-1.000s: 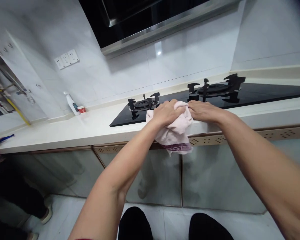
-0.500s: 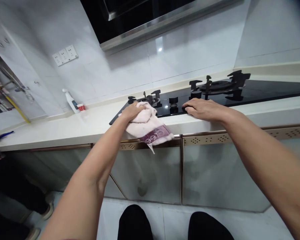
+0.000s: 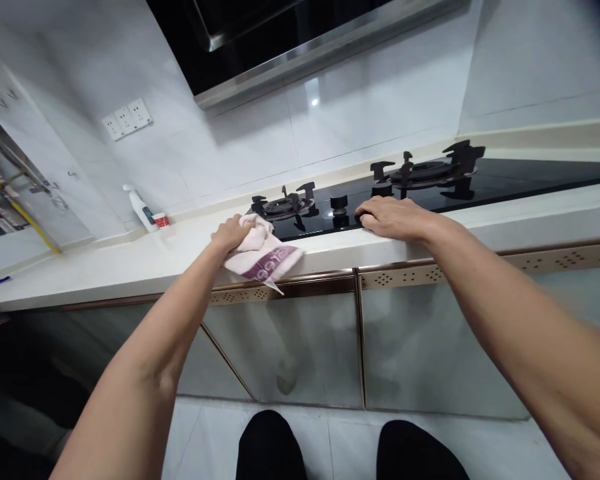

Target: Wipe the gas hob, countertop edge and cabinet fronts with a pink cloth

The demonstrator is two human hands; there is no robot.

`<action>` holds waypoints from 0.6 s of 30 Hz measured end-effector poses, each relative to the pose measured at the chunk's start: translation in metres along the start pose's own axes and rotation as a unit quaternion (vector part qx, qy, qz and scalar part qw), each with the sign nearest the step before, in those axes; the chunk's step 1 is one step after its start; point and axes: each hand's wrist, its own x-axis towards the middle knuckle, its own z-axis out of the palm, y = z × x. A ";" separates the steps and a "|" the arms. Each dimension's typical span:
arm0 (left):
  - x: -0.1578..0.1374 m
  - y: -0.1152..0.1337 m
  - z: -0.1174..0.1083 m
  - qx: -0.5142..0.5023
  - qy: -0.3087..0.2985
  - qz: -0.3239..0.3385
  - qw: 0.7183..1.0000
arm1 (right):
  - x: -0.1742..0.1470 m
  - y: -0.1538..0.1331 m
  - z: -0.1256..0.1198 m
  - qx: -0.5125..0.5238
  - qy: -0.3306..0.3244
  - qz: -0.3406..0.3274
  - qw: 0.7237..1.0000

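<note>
Head view: left hand (image 3: 230,233) closed on a pale pink cloth (image 3: 258,244), palm down, cloth bunched under and beside thumb and fingers. Cloth sits at the cooktop's left front corner, partly on the counter (image 3: 130,267). Its purple band (image 3: 273,263) with light lettering drapes over the counter's front edge; one thin white corner dangles past it, in front of the cupboard trim.

Right hand (image 3: 393,217) rests palm down on the front edge of the black cooktop (image 3: 525,177), well apart from the cloth. Fingers loosely bent, gripping nothing that I can see; underside of the palm is hidden.

Cooktop has two burners: left burner (image 3: 280,207) just behind the cloth, right burner (image 3: 427,172) behind the right hand. One knob (image 3: 339,205) stands between the burners, a second right behind the right fingers.

Left along the counter, by the wall: white bottle (image 3: 141,208), tilted in view, with a red-and-white cup (image 3: 161,220) just beside it. Wall sockets (image 3: 127,120) above those. Dark range hood (image 3: 300,40) over the cooktop.
</note>
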 end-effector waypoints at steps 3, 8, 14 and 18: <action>-0.014 0.052 0.015 -0.017 -0.019 0.028 0.999 | 0.001 0.000 0.002 -0.002 0.005 0.007 1.000; -0.043 0.132 0.034 -0.025 -0.026 0.188 0.981 | -0.003 -0.003 -0.001 -0.005 -0.003 0.014 1.000; -0.061 0.117 0.024 -0.061 -0.040 0.210 0.975 | -0.008 -0.005 -0.004 0.000 0.001 -0.003 1.000; -0.066 0.069 0.006 -0.111 -0.035 0.146 0.983 | -0.006 -0.001 -0.002 0.005 0.005 0.006 1.000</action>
